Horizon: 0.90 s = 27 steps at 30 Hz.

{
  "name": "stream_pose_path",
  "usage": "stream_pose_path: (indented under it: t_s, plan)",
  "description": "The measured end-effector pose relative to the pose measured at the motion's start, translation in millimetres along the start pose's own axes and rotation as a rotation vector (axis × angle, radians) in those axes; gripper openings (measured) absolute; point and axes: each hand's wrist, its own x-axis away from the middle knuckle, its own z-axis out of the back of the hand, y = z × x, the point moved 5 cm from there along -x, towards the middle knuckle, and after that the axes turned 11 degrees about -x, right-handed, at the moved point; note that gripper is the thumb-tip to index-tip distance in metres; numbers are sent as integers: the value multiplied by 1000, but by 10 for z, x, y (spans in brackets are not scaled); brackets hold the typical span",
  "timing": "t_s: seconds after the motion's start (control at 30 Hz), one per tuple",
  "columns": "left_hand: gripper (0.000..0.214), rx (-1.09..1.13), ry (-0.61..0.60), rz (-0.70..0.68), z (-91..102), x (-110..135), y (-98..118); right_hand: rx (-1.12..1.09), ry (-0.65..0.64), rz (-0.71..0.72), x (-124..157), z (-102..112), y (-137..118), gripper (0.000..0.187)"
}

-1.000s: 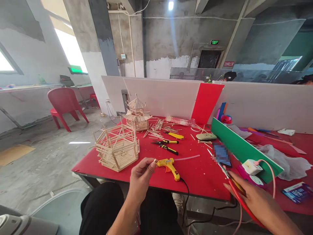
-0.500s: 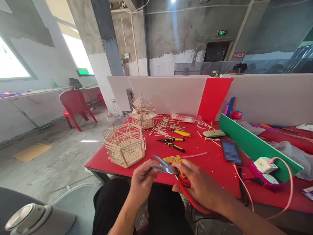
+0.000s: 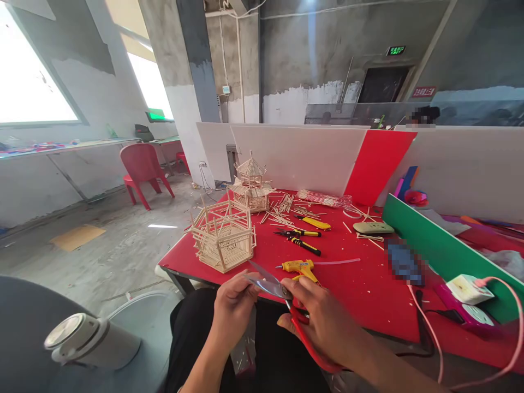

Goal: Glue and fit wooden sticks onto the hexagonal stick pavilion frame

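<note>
My right hand [image 3: 327,319] is wrapped round the red handles of a pair of scissors [image 3: 270,286]. Their blades stand slightly apart and point left. Close to the blade tips, my left hand [image 3: 232,308] is pinched; whatever lies between its fingertips is too small or hidden to name. Just beyond the scissors, a yellow glue gun [image 3: 301,267] with a clear glue stick lies on the red table [image 3: 347,295]. A six-sided open frame of thin wooden sticks [image 3: 224,240] sits at the table's left edge. Behind it stands a tiered stick pagoda [image 3: 251,185].
Black-and-yellow pliers [image 3: 301,239], a yellow utility knife [image 3: 314,222] and loose sticks [image 3: 282,206] lie farther back. At right are a phone [image 3: 404,262], a purple power strip [image 3: 466,311] with a cable, and a green board [image 3: 442,245]. A white-grey canister [image 3: 96,338] stands lower left.
The view has turned left, so the scene sits farther right. Relative to the table, both hands and the scissors have shifted left, uncovering more of the glue gun.
</note>
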Motion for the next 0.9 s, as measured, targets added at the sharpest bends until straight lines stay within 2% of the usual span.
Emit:
stream_pose_path:
  t_s: [0.2, 0.43, 0.67, 0.9]
  plan:
    - [23, 59, -53, 160, -27, 318, -311, -127, -55, -66, 160, -416, 129, 50]
    - [25, 61, -52, 265, 103, 528, -485, -195, -69, -79, 159, -729, 134, 60]
    - [25, 146, -80, 483, 57, 1018, -892, -318, -161, -170, 409, -1163, 292, 59]
    - [29, 172, -94, 591, 12, 1154, -975, -322, -198, -215, 541, -1306, 406, 60]
